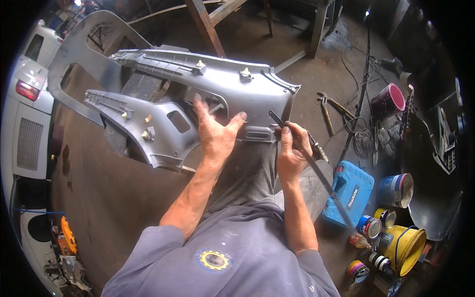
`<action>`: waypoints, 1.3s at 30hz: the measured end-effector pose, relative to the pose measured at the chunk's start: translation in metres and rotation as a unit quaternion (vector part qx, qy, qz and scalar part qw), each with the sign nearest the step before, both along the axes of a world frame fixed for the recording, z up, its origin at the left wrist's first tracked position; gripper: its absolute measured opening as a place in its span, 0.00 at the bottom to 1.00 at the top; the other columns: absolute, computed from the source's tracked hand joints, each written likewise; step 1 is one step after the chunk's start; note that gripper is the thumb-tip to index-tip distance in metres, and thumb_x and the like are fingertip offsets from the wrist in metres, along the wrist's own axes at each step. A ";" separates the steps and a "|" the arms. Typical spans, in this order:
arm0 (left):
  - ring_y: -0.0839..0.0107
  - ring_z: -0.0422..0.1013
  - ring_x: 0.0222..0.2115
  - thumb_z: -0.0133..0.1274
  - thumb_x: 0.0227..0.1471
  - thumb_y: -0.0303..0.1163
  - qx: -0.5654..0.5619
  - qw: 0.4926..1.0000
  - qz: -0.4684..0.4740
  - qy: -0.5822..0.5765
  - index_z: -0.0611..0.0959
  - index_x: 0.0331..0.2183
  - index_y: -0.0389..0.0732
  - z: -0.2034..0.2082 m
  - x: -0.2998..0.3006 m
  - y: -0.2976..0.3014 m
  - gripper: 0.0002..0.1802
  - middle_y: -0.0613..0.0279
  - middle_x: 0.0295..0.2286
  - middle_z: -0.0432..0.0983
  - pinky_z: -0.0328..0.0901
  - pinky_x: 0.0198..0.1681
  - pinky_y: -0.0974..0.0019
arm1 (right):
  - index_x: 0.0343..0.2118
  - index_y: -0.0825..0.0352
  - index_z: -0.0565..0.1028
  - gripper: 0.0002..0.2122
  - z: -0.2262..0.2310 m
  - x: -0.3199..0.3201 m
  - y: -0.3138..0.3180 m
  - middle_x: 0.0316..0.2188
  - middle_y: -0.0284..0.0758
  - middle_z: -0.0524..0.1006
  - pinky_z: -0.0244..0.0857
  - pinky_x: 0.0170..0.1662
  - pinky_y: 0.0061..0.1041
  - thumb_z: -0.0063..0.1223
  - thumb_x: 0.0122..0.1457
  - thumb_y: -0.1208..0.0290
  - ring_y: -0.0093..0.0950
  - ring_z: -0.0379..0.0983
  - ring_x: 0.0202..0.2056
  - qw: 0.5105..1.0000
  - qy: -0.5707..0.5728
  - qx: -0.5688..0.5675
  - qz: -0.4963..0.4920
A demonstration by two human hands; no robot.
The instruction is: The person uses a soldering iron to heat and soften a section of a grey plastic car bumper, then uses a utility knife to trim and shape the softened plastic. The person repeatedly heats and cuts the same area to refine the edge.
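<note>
Grey panel (269, 94) | behind spread left fingers (200, 109) | right fingers (299, 132) pinching dark bar (321, 176)

The floor (114, 208) is brown and stained; a white vehicle (33, 110) stands at left, a bright light (77, 2) beyond.

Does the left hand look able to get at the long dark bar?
Likely yes: the left hand looks empty, and nothing visible lies between it and the long dark bar.
</note>
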State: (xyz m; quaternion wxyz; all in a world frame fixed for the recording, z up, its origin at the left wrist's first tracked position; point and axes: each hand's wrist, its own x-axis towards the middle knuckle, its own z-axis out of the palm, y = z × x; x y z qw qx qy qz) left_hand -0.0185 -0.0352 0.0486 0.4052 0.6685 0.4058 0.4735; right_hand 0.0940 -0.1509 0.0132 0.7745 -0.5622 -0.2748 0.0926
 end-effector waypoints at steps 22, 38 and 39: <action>0.77 0.73 0.32 0.67 0.46 0.25 -0.286 0.925 -0.238 -0.074 0.85 0.36 0.37 -0.009 0.011 0.038 0.12 0.65 0.31 0.81 0.68 0.41 0.70 | 0.42 0.71 0.76 0.09 -0.004 0.008 0.013 0.35 0.47 0.81 0.74 0.36 0.33 0.53 0.59 0.84 0.40 0.81 0.34 0.971 -0.207 -0.086 -0.086; 0.73 0.74 0.37 0.66 0.48 0.24 -0.303 0.897 -0.286 -0.148 0.83 0.41 0.34 -0.036 0.008 0.047 0.16 0.63 0.36 0.81 0.68 0.46 0.69 | 0.39 0.73 0.79 0.06 0.001 0.043 0.028 0.30 0.38 0.83 0.71 0.39 0.20 0.58 0.58 0.83 0.22 0.79 0.33 0.972 -0.197 -0.125 0.027; 0.72 0.75 0.37 0.66 0.47 0.24 -0.306 0.894 -0.291 -0.152 0.83 0.41 0.34 -0.037 0.008 0.047 0.16 0.62 0.36 0.81 0.69 0.45 0.69 | 0.39 0.73 0.79 0.06 0.003 0.049 0.030 0.30 0.38 0.83 0.71 0.38 0.20 0.58 0.58 0.83 0.22 0.80 0.33 0.967 -0.218 -0.126 0.044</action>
